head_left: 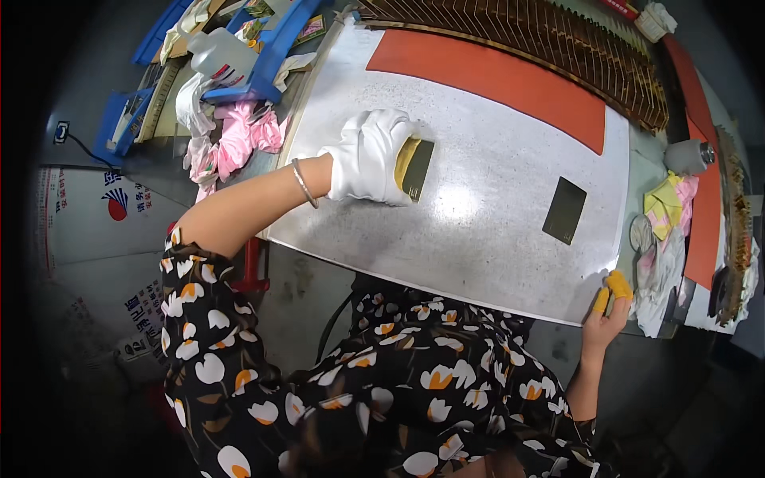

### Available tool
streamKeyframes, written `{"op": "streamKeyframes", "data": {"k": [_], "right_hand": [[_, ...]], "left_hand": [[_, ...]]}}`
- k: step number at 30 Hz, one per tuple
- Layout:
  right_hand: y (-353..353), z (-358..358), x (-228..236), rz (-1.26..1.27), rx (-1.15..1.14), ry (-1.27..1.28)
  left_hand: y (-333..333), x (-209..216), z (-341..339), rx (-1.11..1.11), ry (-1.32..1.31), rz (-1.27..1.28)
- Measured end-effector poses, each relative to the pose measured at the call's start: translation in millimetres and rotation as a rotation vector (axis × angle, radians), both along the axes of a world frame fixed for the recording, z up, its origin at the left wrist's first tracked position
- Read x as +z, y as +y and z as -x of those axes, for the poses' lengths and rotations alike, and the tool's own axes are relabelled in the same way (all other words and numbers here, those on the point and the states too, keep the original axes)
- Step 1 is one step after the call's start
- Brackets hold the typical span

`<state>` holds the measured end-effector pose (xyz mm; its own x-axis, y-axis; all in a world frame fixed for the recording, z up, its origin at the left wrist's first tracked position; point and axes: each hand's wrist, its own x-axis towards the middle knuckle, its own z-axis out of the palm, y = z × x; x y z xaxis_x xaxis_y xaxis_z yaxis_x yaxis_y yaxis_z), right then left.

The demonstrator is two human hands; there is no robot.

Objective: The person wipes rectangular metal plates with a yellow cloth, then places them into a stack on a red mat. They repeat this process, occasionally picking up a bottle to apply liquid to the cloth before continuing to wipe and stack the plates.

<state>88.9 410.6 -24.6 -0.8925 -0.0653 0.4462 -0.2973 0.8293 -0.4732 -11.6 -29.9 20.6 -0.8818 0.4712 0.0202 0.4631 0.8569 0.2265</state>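
Observation:
My left hand [370,158], in a white glove, is curled and pressed down over a dark rectangular plate [425,169] on the white work board [478,247]. A yellow, cloth-like piece [407,165] shows between the glove and the plate; most of it is hidden under the hand. A second dark plate [565,210] lies flat farther right, untouched. My right hand [611,307], with yellow finger covers on its fingertips, rests by the board's near right corner. Its fingers are apart and nothing shows in them.
An orange-red sheet [486,80] lies along the board's far side, before a long slotted rack [542,48]. At the far left are blue bins [271,60], a white bottle [219,60] and pink cloths [239,143]. A grey bottle [688,157] and crumpled cloths [665,255] lie at right.

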Motion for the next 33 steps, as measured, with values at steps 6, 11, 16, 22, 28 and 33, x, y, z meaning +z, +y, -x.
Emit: {"op": "streamKeyframes", "data": {"k": [6, 11, 16, 22, 28, 33], "right_hand": [[7.0, 0.6, -7.4, -0.025, -0.010, 0.051], [2.7, -1.3, -3.1, -0.035, -0.054, 0.027], [3.2, -3.7, -5.2, 0.033, -0.063, 0.021], [2.5, -1.7, -2.0, 0.026, -0.052, 0.028], [5.4, 1.0, -2.0, 0.053, -0.063, 0.024], [4.0, 0.0, 0.7, 0.044, -0.064, 0.006]], "left_hand": [[4.7, -2.9, -9.9, 0.141, 0.009, -0.098], [11.2, 17.4, -23.5, -0.003, 0.165, 0.010], [15.2, 45.0, 28.0, -0.027, -0.037, -0.035], [23.2, 142.7, 221.4, 0.080, 0.380, 0.171], [64.2, 118.6, 333.8, 0.086, 0.007, 0.643], [78.8, 102.4, 351.5, 0.074, -0.126, 0.722]]}}
